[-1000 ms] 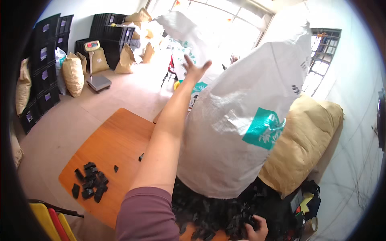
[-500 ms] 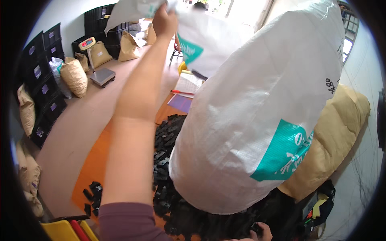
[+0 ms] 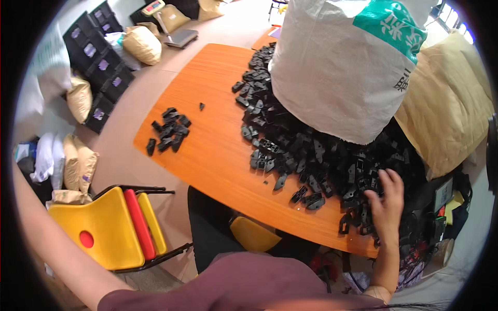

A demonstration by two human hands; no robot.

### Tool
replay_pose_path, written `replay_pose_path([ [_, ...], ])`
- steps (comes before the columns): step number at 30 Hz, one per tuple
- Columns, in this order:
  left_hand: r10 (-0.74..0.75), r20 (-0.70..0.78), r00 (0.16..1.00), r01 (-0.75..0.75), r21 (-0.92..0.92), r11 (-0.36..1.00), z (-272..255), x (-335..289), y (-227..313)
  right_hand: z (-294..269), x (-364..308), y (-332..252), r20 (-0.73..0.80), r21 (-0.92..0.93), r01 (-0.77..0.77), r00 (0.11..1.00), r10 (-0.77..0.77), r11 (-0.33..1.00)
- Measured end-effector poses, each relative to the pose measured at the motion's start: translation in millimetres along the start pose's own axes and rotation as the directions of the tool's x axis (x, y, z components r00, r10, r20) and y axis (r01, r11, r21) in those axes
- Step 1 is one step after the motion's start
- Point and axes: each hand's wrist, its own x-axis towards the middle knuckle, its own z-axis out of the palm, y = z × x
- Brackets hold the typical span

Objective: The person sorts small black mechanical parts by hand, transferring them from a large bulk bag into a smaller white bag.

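My right hand (image 3: 388, 205) is over the near right part of a heap of black plastic parts (image 3: 311, 155) on the orange table, thumb and fingers apart; no part shows in its grip. Behind the heap a large full white woven sack (image 3: 332, 72) with a green printed patch stands among the parts. My left forearm (image 3: 57, 233) stretches out to the left, and the hand lies beyond the picture's edge. Above that arm, a blurred white woven sack (image 3: 52, 57) hangs at the left rim; what holds it is hidden.
A small group of black parts (image 3: 168, 129) lies on the table's left side. A brown paper sack (image 3: 446, 103) leans at the right. Stacked yellow and red chairs (image 3: 98, 228) stand near left. Black crates (image 3: 98, 62), filled sacks and a platform scale (image 3: 181, 37) line the far left.
My left arm has swung from up front to far left, and the limp white sack went with it. The view has tilted down. My right hand has come fully into sight.
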Motion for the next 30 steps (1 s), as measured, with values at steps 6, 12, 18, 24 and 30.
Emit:
replay_pose_path([
  [6,-0.58,0.09,0.809,0.553,0.213,0.805,-313.3,46.1,-20.9,-98.4,-84.2,16.5,0.345,0.452,-0.453,0.883,0.318,0.769],
  [12,-0.702,0.476,0.53,-0.155,0.868,0.472,-286.0,-137.1,-68.0,-145.4,-153.4,18.4,0.83,0.055,-0.684,0.435,0.347,0.727],
  [18,-0.807,0.585,-0.078,-0.455,0.7,0.551,-86.1,-325.2,-52.2,-12.5,-251.6,24.0,0.892,0.249,-0.306,0.443,-0.095,0.919],
  [24,-0.482,0.868,-0.119,0.6,0.45,0.661,-95.5,-344.2,-149.9,215.5,-185.1,-97.7,0.653,0.513,0.032,0.634,-0.414,0.858],
  [30,-0.583,0.786,0.204,0.78,0.229,0.582,-90.0,-369.4,-135.6,348.0,-185.3,-190.7,0.441,0.706,0.106,0.707,-0.552,0.7],
])
